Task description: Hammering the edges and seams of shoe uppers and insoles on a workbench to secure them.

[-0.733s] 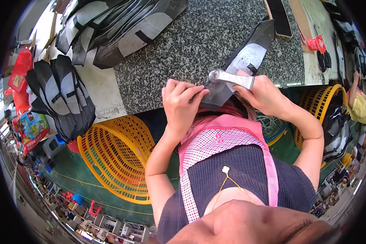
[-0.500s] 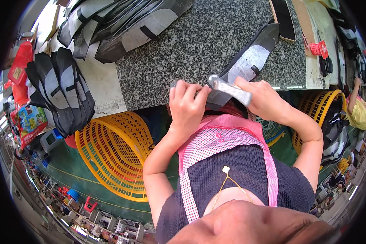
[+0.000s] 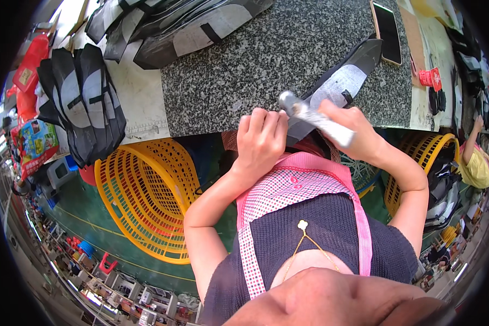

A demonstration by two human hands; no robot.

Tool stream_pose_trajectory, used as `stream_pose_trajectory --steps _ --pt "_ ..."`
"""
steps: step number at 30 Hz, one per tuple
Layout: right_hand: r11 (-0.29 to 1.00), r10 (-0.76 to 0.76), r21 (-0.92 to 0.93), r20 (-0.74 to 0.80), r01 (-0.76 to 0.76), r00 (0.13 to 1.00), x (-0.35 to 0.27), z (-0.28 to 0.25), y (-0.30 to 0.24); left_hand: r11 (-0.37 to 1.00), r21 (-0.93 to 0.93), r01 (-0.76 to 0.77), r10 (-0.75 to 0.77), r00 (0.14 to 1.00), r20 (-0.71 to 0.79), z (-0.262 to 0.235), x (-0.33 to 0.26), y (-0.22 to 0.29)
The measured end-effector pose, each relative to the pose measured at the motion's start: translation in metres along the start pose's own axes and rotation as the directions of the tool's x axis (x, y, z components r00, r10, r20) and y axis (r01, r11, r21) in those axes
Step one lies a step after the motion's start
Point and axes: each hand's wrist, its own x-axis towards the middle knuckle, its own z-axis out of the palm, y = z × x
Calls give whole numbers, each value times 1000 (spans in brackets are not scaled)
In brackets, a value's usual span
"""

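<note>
Her right hand [image 3: 358,133] is clamped around a small hammer [image 3: 309,115], its head just above the black-and-grey shoe piece [image 3: 339,87] lying at the near edge of the granite slab [image 3: 244,70]. The left hand [image 3: 261,142], fingers curled together, presses that piece's near end; what's under the palm is hidden. Below, a yellow basket [image 3: 141,212] sits empty. Farther off lie a phone [image 3: 388,24] and stacked black pieces [image 3: 81,103].

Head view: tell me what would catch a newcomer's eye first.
At centre, the right hand grips a small hammer over a dark, grey-patched piece at the near edge of the speckled granite slab, where the left hand rests. A bright yellow basket sits lower left, below stacked dark pieces.
</note>
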Motion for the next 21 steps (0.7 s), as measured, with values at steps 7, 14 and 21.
stream_pose_trajectory --steps 7,14,21 --pt "996 -28 -89 21 30 999 17 -2 0 987 -145 -67 67 998 -6 26 -17 23" --pt "990 138 12 111 -140 984 14 11 1 987 13 -160 160 984 -72 33 -11 17" --pt "746 377 663 -503 67 778 -14 -40 36 649 -694 310 -396 917 40 -82 13 -59"
